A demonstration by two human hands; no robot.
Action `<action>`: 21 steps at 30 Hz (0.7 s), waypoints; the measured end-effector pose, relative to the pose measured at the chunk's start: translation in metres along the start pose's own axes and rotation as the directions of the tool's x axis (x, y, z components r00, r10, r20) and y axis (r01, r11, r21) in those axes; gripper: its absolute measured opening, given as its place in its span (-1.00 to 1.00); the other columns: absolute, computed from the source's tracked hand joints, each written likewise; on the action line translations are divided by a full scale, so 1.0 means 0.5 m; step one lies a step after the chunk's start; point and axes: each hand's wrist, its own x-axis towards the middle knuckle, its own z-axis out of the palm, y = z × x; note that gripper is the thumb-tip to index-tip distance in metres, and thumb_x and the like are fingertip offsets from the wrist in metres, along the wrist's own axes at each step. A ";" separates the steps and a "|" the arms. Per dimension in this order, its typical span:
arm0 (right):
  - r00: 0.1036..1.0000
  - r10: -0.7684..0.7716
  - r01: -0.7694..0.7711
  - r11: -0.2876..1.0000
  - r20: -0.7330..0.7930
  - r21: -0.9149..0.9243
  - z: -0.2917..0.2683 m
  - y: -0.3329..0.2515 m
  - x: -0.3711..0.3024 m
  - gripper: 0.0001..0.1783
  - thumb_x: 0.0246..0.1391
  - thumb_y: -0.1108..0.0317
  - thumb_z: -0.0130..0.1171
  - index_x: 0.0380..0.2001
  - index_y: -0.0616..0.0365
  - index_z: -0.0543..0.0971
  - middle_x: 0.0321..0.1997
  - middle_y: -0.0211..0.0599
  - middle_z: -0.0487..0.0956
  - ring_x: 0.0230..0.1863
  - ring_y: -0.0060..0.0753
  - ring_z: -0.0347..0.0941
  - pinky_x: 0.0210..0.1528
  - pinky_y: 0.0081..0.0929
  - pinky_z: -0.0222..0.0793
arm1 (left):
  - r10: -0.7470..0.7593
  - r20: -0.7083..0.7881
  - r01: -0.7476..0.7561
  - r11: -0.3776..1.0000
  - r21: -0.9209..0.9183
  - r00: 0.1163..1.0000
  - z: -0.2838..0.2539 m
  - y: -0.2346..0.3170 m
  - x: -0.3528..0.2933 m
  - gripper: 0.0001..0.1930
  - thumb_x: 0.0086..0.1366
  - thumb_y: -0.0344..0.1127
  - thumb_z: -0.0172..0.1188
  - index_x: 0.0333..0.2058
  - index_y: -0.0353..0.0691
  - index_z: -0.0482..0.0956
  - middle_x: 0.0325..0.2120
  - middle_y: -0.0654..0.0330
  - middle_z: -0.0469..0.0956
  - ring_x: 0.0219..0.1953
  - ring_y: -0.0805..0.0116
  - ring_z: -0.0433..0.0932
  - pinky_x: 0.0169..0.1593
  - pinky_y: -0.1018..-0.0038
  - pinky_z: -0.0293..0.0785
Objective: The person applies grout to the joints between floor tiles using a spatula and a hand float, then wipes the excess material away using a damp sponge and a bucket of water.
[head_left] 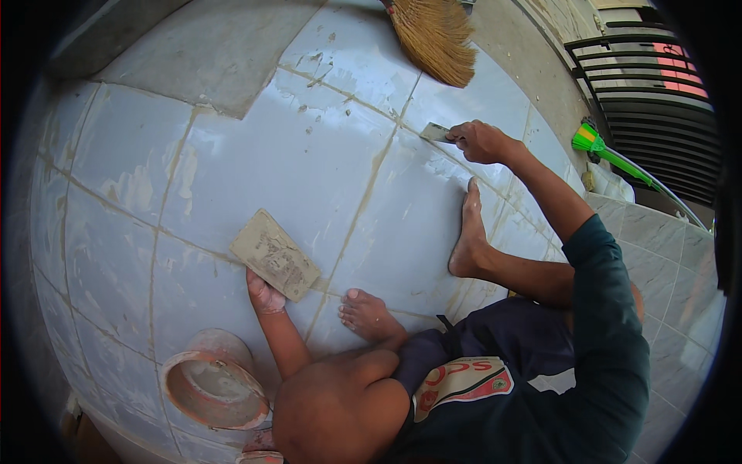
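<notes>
Two hands work over pale floor tiles [263, 170]. The right hand [483, 143] grasps a small flat scraper [437, 132], its blade at the surface just beside a crossing of tile joints. The left hand [267, 298] is at the lower-left edge of a rectangular board [274, 255] coated with tan paste and appears to be gripping it, though the fingers beneath are hidden. The board is over the tiles, left of the left foot [367, 317].

The joint-filling looks well advanced: most joints in view carry a tan line, including the long joint [371, 189] between the board and the scraper. How deep or even the fill is, I cannot tell.

Cleaning seems largely left. Whitish smears [185, 185] film the tiles on the left, and crumbs [313, 77] of paste lie along the upper joint. A good deal of paste remains on the board. A paste-stained bucket [232, 346] stands near the left forearm; its inside is coated, but how much usable mix it holds is unclear.
</notes>
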 end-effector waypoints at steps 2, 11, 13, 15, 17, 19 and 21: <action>0.999 0.030 -0.028 0.998 0.034 -0.056 -0.032 0.000 -0.008 -0.65 0.08 0.42 0.02 -0.06 0.17 0.61 -0.19 0.02 0.65 -0.16 0.02 0.59 -0.11 -0.09 0.49 | 0.013 0.034 -0.013 1.000 0.014 0.999 0.028 0.010 0.003 -0.34 0.19 -0.33 0.20 0.27 -0.30 0.23 0.13 0.04 0.45 0.14 0.11 0.48 0.19 0.13 0.47; 0.999 0.027 -0.025 0.999 -0.037 0.047 0.000 0.059 0.055 -0.53 0.03 0.43 0.06 0.07 0.01 0.56 -0.03 -0.12 0.63 -0.04 0.04 0.56 0.02 -0.13 0.48 | -0.135 -0.066 0.150 0.918 0.367 0.989 0.172 0.001 0.032 -0.40 0.29 -0.33 0.19 0.27 -0.31 0.23 0.10 0.08 0.47 0.08 0.17 0.53 0.15 0.24 0.48; 0.997 0.003 0.007 0.993 0.079 -0.122 -0.091 0.028 0.001 -0.55 0.01 0.39 0.12 0.04 0.06 0.56 -0.07 -0.11 0.64 -0.07 0.05 0.57 0.00 -0.12 0.49 | -0.103 -0.088 0.134 0.833 0.537 0.991 0.224 0.028 0.043 -0.46 0.32 -0.37 0.20 0.22 -0.33 0.27 0.00 0.06 0.53 -0.01 0.29 0.55 0.07 0.39 0.49; 0.981 0.036 0.024 0.953 0.191 -0.302 -0.162 0.032 -0.066 -0.56 -0.02 0.34 0.17 0.00 0.11 0.57 -0.12 -0.09 0.64 -0.10 0.05 0.57 -0.01 -0.11 0.49 | -0.083 -0.120 0.144 0.691 0.708 0.989 0.255 0.015 0.076 -0.45 0.32 -0.36 0.21 0.22 -0.35 0.27 0.00 0.06 0.53 -0.02 0.31 0.55 0.06 0.41 0.48; 0.999 0.043 -0.045 0.996 -0.025 -0.081 -0.216 0.046 -0.085 -0.56 -0.09 0.22 0.28 -0.13 0.22 0.56 -0.23 -0.05 0.62 -0.14 0.06 0.56 -0.06 -0.11 0.48 | 0.025 -0.198 0.167 0.442 0.882 0.980 0.263 0.002 0.112 -0.42 0.26 -0.35 0.29 0.20 -0.32 0.28 -0.06 0.06 0.56 -0.06 0.36 0.54 0.01 0.45 0.47; 0.992 0.014 -0.024 0.996 -0.127 -0.081 -0.260 0.070 -0.061 -0.52 -0.12 0.17 0.31 -0.15 0.24 0.54 -0.25 -0.02 0.61 -0.14 0.06 0.56 -0.07 -0.10 0.47 | 0.017 -0.177 0.166 0.271 0.948 0.984 0.282 -0.013 0.144 -0.41 0.22 -0.35 0.31 0.18 -0.29 0.30 -0.11 0.05 0.57 -0.10 0.32 0.56 -0.03 0.42 0.48; 0.970 0.007 -0.022 0.998 -0.243 -0.058 -0.288 0.078 0.000 -0.48 -0.16 0.14 0.36 -0.17 0.23 0.49 -0.27 0.04 0.58 -0.12 0.05 0.54 -0.09 -0.07 0.44 | 0.017 -0.178 0.176 0.089 0.980 0.984 0.309 -0.008 0.165 -0.40 0.17 -0.35 0.34 0.15 -0.26 0.31 -0.17 0.03 0.58 -0.14 0.27 0.58 -0.06 0.39 0.49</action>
